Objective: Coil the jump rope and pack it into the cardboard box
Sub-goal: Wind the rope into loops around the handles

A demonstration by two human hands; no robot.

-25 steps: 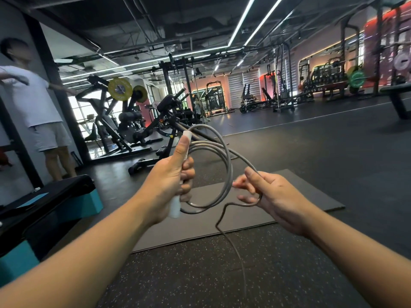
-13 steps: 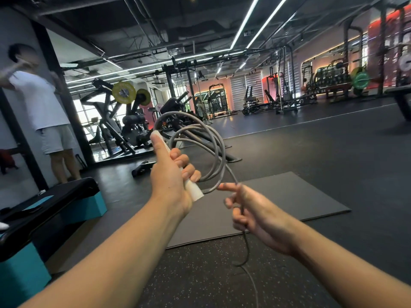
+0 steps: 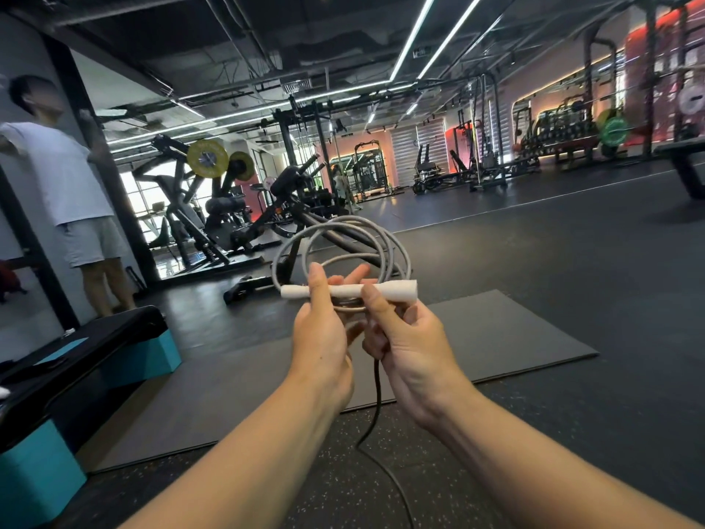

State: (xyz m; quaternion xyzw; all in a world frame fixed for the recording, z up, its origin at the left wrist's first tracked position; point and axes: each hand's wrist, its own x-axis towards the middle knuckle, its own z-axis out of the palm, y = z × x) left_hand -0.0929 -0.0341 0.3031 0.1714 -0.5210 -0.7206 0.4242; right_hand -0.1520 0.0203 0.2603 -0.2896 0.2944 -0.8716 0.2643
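Jump rope: grey cord gathered into several loose loops, held up in front of the person at about chest level, above the floor mat.
Handle: white, lying roughly level across both hands, its thicker end to the right.
Left hand: thumb up against the handle near its left part, fingers behind it; it pinches the handle and the bottom of the loops together.
Right hand: thumb laid on the handle right of centre, fingers curled underneath, gripping the handle; whether it also grips the cord cannot be told.
Loose end: a dark stretch of cord drops from between the two hands and trails down to the speckled floor.
Floor mat: dark grey, flat on the gym floor beneath and beyond the hands.
Step platform: black top on teal blocks, at the left edge.
Bystander: a person in a white shirt and pale shorts stands at far left, arms raised sideways.
Background: weight machines and racks with coloured plates, under strip lights.
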